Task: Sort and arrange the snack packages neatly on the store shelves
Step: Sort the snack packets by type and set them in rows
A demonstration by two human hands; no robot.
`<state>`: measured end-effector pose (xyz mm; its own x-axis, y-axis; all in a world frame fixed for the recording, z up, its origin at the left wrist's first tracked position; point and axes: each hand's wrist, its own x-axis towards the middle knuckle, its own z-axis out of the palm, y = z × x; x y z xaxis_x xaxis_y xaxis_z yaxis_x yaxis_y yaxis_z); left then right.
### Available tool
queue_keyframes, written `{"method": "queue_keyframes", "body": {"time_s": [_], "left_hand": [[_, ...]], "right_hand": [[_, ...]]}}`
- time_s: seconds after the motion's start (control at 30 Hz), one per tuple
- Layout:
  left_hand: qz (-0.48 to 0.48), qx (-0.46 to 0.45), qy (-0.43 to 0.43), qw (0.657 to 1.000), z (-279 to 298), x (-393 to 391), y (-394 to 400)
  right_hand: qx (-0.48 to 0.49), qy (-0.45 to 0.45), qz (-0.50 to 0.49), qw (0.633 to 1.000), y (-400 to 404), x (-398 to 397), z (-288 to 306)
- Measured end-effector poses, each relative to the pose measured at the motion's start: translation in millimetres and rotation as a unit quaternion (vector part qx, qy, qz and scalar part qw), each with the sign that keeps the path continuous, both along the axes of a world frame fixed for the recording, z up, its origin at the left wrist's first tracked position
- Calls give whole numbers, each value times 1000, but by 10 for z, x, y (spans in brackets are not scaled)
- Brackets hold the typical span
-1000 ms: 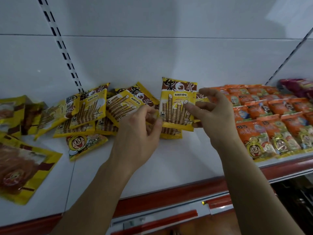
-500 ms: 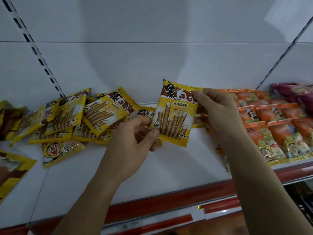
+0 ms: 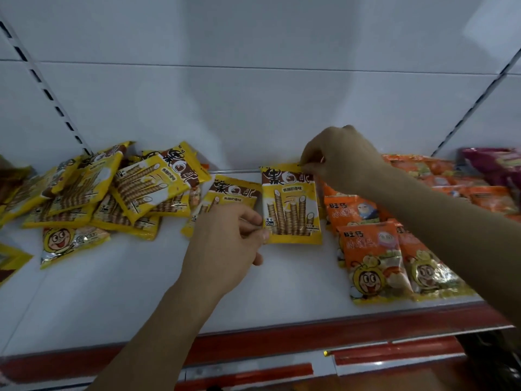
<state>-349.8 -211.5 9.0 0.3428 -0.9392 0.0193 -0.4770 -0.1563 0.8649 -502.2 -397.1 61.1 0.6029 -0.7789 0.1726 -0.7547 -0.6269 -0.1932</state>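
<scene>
Yellow wafer-roll snack packet (image 3: 291,204) near white shelf's (image 3: 169,277) back edge, beside orange packet rows (image 3: 375,249). Right hand (image 3: 338,156) pinches its top corner; left hand (image 3: 228,244) pinches its lower-left edge.

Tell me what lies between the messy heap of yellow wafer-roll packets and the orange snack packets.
Head view: the held yellow wafer-roll packet, another yellow packet lying left of it, and bare white shelf.
</scene>
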Motion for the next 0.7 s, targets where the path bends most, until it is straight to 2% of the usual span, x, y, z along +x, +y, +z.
{"method": "queue_keyframes", "body": {"time_s": [0.23,0.57,0.7], "left_hand": [[3,0,-134,991,-97,-190,-94],[-9,2,-190,982,-148,-182,-138],[-16,-20,-176,984,-61,-137,-67]], "right_hand": [[30,28,2,999,-187,-3,-88],[38,25,-5,999,-194,-12,-108],[35,11,-30,999,-102,-9,-61]]}}
